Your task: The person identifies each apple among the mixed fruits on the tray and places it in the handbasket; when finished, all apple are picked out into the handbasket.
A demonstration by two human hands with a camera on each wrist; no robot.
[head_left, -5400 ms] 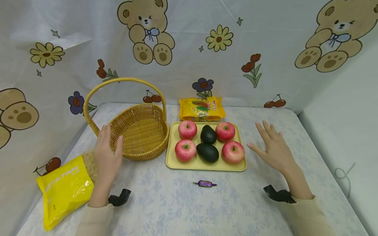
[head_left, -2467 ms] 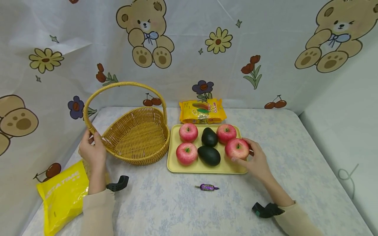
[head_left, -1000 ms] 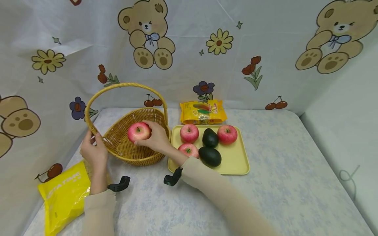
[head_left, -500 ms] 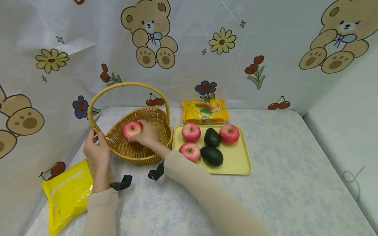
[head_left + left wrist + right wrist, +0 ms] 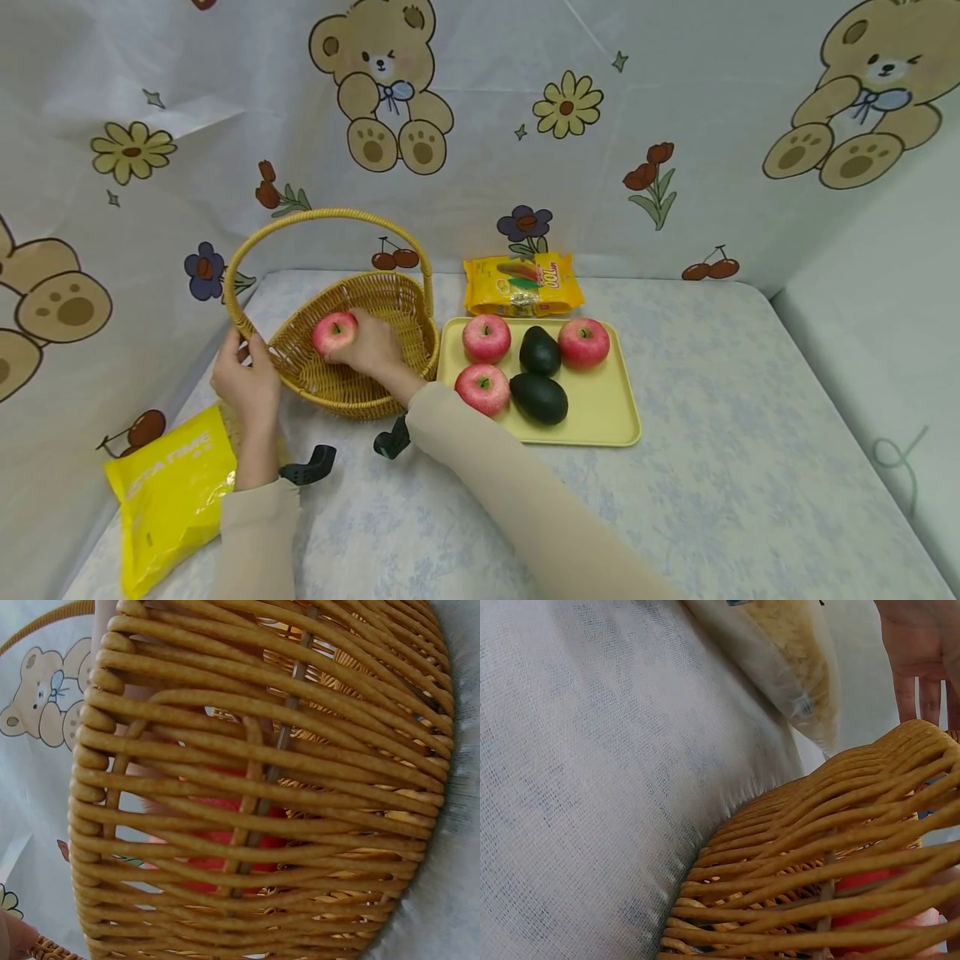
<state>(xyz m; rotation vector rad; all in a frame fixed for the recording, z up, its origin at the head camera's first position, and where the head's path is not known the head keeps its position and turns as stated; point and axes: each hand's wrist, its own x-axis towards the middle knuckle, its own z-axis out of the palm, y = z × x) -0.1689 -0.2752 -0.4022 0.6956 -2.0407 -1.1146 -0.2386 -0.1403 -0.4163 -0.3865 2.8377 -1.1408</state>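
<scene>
In the head view my right hand (image 5: 371, 343) holds a red apple (image 5: 333, 333) low inside the wicker basket (image 5: 360, 408). My left hand (image 5: 246, 379) grips the basket at the left foot of its tall handle (image 5: 330, 214). Through the weave the apple shows red in the left wrist view, behind the basket wall (image 5: 322, 761). The yellow tray (image 5: 603, 421) right of the basket bears 3 apples, one of them at the right back (image 5: 583, 342). Two dark avocados, a back one (image 5: 539, 352) and a front one (image 5: 538, 398), lie among them.
A yellow snack packet (image 5: 522, 285) stands behind the tray against the printed cloth backdrop. Left of the basket lies a yellow bag (image 5: 176, 492), partly under my left forearm. My right sleeve (image 5: 517, 492) crosses the front of the table and covers part of it.
My right hand took the front right apple from the tray and carried it left, down into the basket. My left hand took hold of the basket. The purple wrapped candy is now out of sight.
</scene>
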